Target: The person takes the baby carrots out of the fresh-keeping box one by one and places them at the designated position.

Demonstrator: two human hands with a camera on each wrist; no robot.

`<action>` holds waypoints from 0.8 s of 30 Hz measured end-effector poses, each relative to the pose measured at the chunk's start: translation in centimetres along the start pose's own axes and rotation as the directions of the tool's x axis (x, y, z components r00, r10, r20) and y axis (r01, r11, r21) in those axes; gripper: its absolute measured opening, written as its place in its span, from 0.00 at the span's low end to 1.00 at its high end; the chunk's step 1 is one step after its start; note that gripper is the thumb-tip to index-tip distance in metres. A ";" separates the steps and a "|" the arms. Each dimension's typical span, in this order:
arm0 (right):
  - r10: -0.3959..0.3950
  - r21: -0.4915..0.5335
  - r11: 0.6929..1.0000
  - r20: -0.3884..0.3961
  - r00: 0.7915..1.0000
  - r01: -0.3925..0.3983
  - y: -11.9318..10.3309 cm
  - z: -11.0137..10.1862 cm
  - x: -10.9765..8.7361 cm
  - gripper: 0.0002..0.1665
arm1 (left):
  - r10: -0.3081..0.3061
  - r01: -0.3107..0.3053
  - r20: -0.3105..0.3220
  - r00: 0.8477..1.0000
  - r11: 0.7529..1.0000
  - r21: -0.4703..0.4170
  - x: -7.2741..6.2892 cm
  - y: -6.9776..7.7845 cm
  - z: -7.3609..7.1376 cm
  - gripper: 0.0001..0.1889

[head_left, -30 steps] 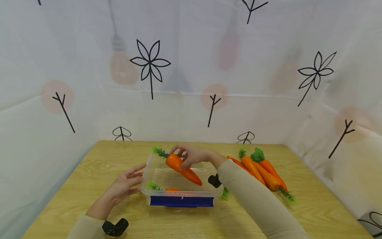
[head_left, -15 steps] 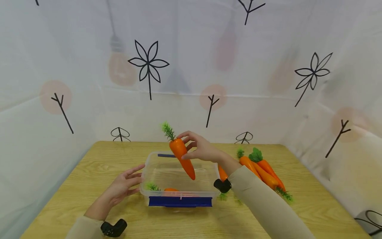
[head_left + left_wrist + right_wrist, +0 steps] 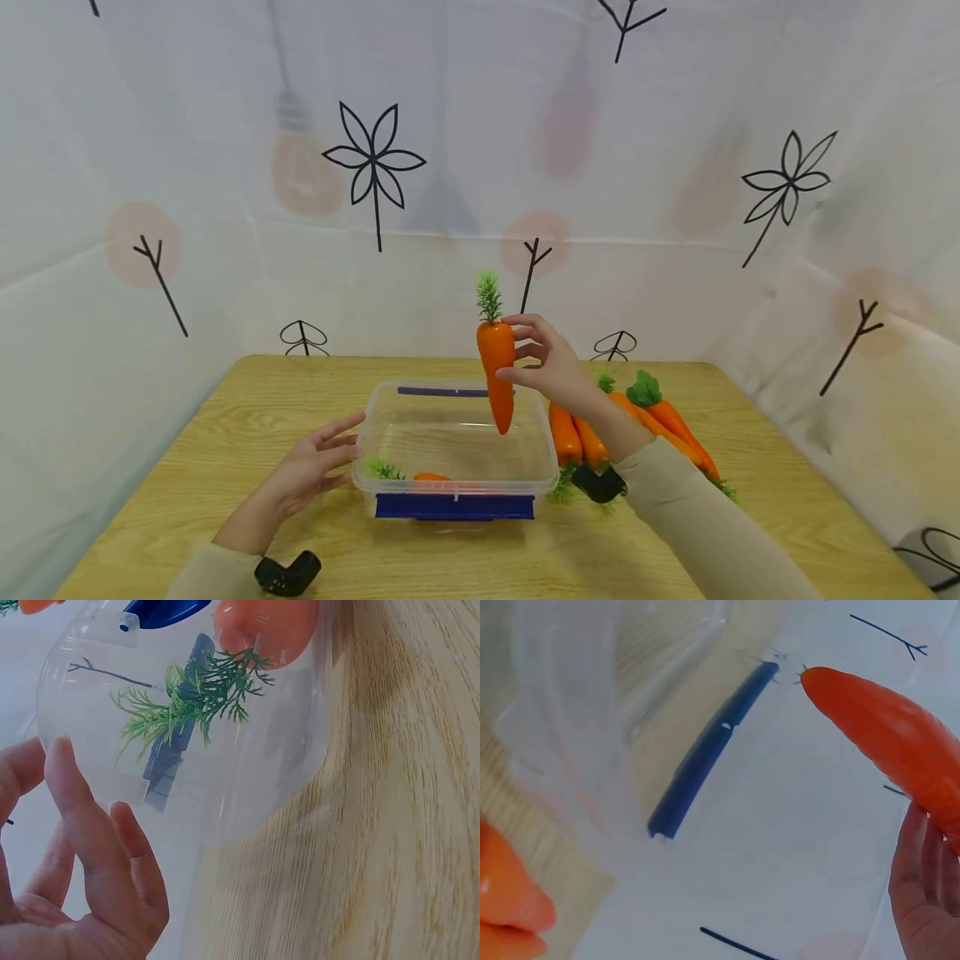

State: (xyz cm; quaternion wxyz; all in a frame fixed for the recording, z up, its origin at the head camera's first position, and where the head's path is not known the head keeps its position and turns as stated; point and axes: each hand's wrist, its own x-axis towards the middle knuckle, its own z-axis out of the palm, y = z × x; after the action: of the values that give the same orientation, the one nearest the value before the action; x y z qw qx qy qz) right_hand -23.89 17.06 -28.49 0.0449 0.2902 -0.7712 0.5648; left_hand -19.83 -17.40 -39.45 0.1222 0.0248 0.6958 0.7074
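My right hand (image 3: 551, 358) pinches an orange carrot (image 3: 497, 358) between thumb and fingers. The carrot hangs nearly upright, green top up and tip down, over the right part of a clear plastic box (image 3: 453, 486) with blue latches. In the right wrist view the same carrot (image 3: 885, 727) lies across the hand. My left hand (image 3: 311, 462) touches the box's left rim with its fingertips, fingers extended. Another carrot (image 3: 432, 477) lies inside the box by the front wall, its green leaves (image 3: 187, 705) showing through the plastic in the left wrist view.
Right of the box several carrots (image 3: 678, 429) with green tops lie on the wooden table (image 3: 285, 392), partly behind my right forearm. One carrot (image 3: 564, 433) lies close against the box's right side. A patterned white cloth (image 3: 450, 283) hangs behind and beside the table.
My right hand has lifted the carrot up and moved it right, turning it from slanted to nearly upright. My left hand has stayed at the box's rim.
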 end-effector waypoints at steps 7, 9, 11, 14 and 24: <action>-0.012 0.057 0.998 -0.056 0.998 0.016 0.3 -1.7 -1.6 0.36 | -0.001 0.001 0.004 1.000 1.000 -0.010 0.1 0.0 -0.1 0.34; -0.001 0.063 0.998 -0.065 0.998 0.005 0.3 -2.2 -2.1 0.36 | -0.002 0.002 0.000 1.000 1.000 -0.009 0.1 0.0 -0.1 0.34; 0.027 0.052 0.998 -0.076 0.997 -0.023 0.2 -2.7 -2.7 0.36 | -0.003 0.003 -0.002 1.000 1.000 -0.009 0.1 0.1 -0.1 0.33; 0.067 0.025 0.998 -0.101 0.993 -0.065 0.4 -3.6 -3.6 0.37 | -0.007 0.006 -0.010 1.000 1.000 -0.014 0.1 0.1 0.0 0.33; 0.037 -0.011 0.999 -0.169 0.985 -0.040 2.5 -6.5 -6.4 0.36 | -0.011 0.011 -0.008 1.000 1.000 -0.022 0.2 0.0 0.0 0.33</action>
State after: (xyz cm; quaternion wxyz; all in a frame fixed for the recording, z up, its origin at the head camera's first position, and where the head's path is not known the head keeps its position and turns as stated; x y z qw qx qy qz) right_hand -21.51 25.90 -30.87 0.1011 0.2260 -0.7741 0.5826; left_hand -19.99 -17.32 -39.49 0.1236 0.0166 0.6886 0.7143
